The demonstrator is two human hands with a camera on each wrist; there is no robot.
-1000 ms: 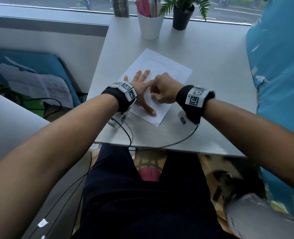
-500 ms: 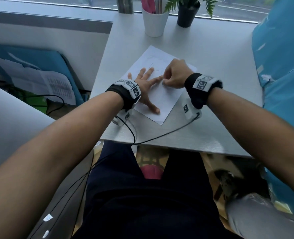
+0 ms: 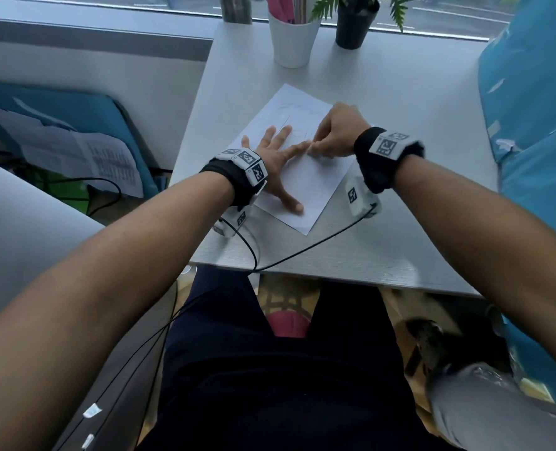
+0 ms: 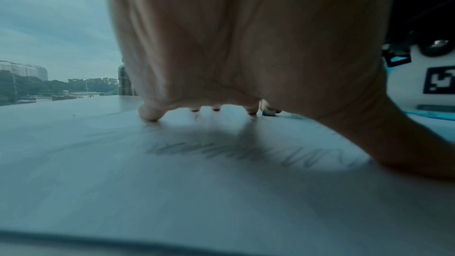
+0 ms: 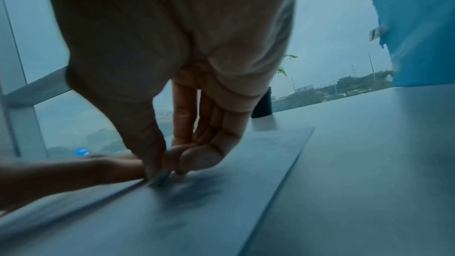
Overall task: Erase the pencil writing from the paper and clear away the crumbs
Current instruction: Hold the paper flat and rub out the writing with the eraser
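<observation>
Daylight from a window falls across a pale tabletop [image 3: 400,125]. On it the left hand [image 3: 275,154] lies flat with fingers spread, pressing down a white paper [image 3: 315,190] that sits at an angle near the front edge. Touching its index fingertip, the right hand [image 3: 337,133] has its fingers curled, pinching a small eraser [image 5: 160,177] against the sheet. Faint pencil writing [image 4: 221,149] shows beneath the left palm. Farther back stand a white cup of pens [image 3: 293,37] and a potted plant [image 3: 355,24].
</observation>
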